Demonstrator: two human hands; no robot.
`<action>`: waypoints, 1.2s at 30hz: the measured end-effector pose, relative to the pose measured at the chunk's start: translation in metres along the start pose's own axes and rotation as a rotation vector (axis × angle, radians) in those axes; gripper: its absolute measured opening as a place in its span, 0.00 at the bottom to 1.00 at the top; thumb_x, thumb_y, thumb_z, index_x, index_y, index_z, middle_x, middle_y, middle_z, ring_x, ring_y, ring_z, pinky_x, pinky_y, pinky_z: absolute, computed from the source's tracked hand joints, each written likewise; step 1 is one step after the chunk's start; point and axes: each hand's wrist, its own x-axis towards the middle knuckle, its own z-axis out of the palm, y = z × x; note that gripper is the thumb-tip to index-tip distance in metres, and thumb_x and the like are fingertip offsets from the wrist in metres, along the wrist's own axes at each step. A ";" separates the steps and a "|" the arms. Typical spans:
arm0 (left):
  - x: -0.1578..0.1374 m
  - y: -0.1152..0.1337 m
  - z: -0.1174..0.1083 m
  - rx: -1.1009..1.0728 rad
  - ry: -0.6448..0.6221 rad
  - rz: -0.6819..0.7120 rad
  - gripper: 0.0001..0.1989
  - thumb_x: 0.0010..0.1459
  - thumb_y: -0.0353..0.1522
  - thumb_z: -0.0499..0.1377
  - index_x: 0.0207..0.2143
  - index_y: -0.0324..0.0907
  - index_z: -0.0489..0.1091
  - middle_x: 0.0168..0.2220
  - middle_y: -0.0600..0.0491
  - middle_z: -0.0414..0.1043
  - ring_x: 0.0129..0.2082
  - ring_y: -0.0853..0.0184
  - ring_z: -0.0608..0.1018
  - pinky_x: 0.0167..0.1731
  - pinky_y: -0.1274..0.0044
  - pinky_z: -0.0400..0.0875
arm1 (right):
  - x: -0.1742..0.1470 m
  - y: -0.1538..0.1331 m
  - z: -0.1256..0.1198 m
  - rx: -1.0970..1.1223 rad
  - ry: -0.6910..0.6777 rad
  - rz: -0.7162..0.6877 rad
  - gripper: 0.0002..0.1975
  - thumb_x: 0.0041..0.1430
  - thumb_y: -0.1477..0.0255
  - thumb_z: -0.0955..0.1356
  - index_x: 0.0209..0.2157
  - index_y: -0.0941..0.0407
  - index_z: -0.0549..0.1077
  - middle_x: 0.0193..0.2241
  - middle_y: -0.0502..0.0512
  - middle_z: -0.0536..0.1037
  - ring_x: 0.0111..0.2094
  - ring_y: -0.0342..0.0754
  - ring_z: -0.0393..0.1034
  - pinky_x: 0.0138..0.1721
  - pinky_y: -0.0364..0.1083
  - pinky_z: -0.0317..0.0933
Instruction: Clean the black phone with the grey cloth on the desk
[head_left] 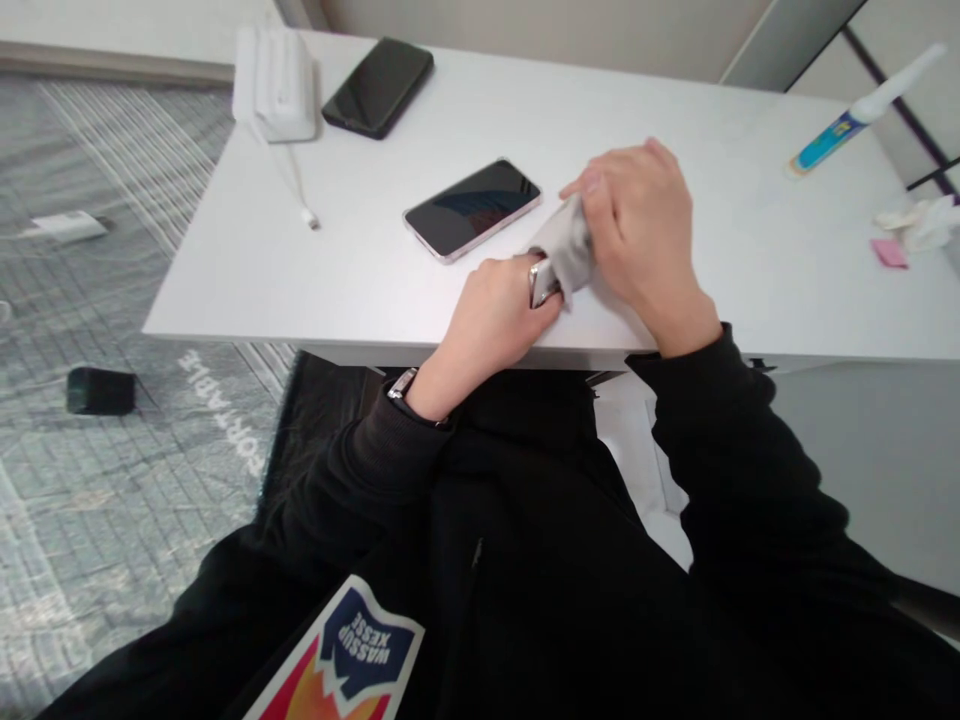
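A small silver device [541,281] is sitting at the table's near edge, the left hand [499,320] closing around its lower part while the right hand [637,225] is pinching a grey cloth [568,245] down over its top. Just beyond the hands a phone [472,208] is lying face up on the white table [675,120], with a second, black phone [379,86] and a white charger [274,80] with its cable lying at the far left corner. Well apart to the right, a blue-and-white tube [847,125], crumpled tissue [919,222] and a pink scrap [889,253] are resting near the table's edge.
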 end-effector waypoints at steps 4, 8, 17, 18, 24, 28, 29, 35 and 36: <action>-0.001 0.004 -0.004 0.074 -0.036 0.005 0.07 0.61 0.31 0.59 0.37 0.38 0.76 0.34 0.46 0.80 0.34 0.59 0.79 0.38 0.70 0.72 | -0.004 -0.003 -0.002 0.047 -0.048 -0.095 0.23 0.78 0.66 0.54 0.49 0.54 0.79 0.50 0.56 0.83 0.59 0.50 0.70 0.72 0.59 0.44; -0.002 0.004 -0.004 0.145 -0.067 -0.009 0.07 0.60 0.31 0.60 0.36 0.37 0.77 0.35 0.44 0.81 0.35 0.56 0.81 0.37 0.70 0.71 | -0.013 0.000 -0.007 0.042 -0.092 -0.124 0.26 0.78 0.65 0.53 0.49 0.56 0.80 0.49 0.57 0.83 0.53 0.50 0.74 0.66 0.54 0.53; -0.009 0.002 -0.002 0.169 -0.088 0.193 0.22 0.58 0.19 0.54 0.49 0.47 0.77 0.54 0.52 0.80 0.52 0.57 0.81 0.47 0.70 0.76 | -0.037 0.028 -0.009 -0.113 -0.362 0.090 0.27 0.75 0.70 0.51 0.66 0.61 0.67 0.67 0.60 0.68 0.68 0.56 0.62 0.68 0.63 0.53; -0.009 0.002 -0.002 0.178 -0.102 0.219 0.20 0.60 0.22 0.56 0.51 0.47 0.76 0.56 0.52 0.78 0.54 0.56 0.80 0.50 0.68 0.76 | -0.039 0.028 -0.007 -0.139 -0.381 0.112 0.28 0.75 0.70 0.51 0.68 0.62 0.63 0.70 0.60 0.65 0.70 0.57 0.58 0.69 0.64 0.51; -0.014 0.003 -0.003 0.108 -0.151 0.300 0.37 0.57 0.45 0.70 0.62 0.37 0.65 0.67 0.34 0.64 0.69 0.46 0.67 0.67 0.56 0.64 | -0.043 0.009 0.007 -0.217 -0.364 0.211 0.31 0.73 0.71 0.50 0.72 0.70 0.53 0.73 0.71 0.54 0.74 0.64 0.48 0.69 0.71 0.47; -0.017 0.002 0.000 0.014 -0.081 0.182 0.55 0.56 0.38 0.71 0.73 0.35 0.40 0.72 0.27 0.52 0.69 0.44 0.66 0.62 0.56 0.70 | -0.047 0.001 0.005 -0.183 -0.416 0.111 0.32 0.73 0.67 0.53 0.73 0.66 0.52 0.74 0.62 0.51 0.76 0.57 0.42 0.73 0.65 0.42; -0.017 0.002 0.001 -0.013 -0.067 0.175 0.61 0.54 0.39 0.72 0.74 0.37 0.32 0.74 0.27 0.47 0.70 0.44 0.64 0.62 0.57 0.70 | -0.047 0.003 0.004 -0.179 -0.424 0.107 0.32 0.73 0.66 0.54 0.73 0.64 0.52 0.74 0.61 0.51 0.76 0.56 0.42 0.73 0.64 0.43; -0.014 0.000 0.002 -0.063 -0.085 0.163 0.73 0.51 0.36 0.74 0.73 0.44 0.13 0.76 0.28 0.36 0.70 0.42 0.65 0.58 0.60 0.74 | -0.039 0.000 0.005 -0.218 -0.382 0.251 0.36 0.73 0.62 0.54 0.71 0.75 0.51 0.72 0.80 0.51 0.74 0.70 0.44 0.69 0.74 0.41; -0.014 -0.001 0.002 -0.061 -0.084 0.162 0.71 0.54 0.35 0.72 0.72 0.45 0.13 0.76 0.28 0.33 0.69 0.43 0.65 0.57 0.61 0.76 | -0.038 -0.005 0.006 -0.194 -0.397 0.193 0.36 0.73 0.63 0.55 0.72 0.73 0.50 0.73 0.76 0.50 0.75 0.66 0.42 0.71 0.70 0.41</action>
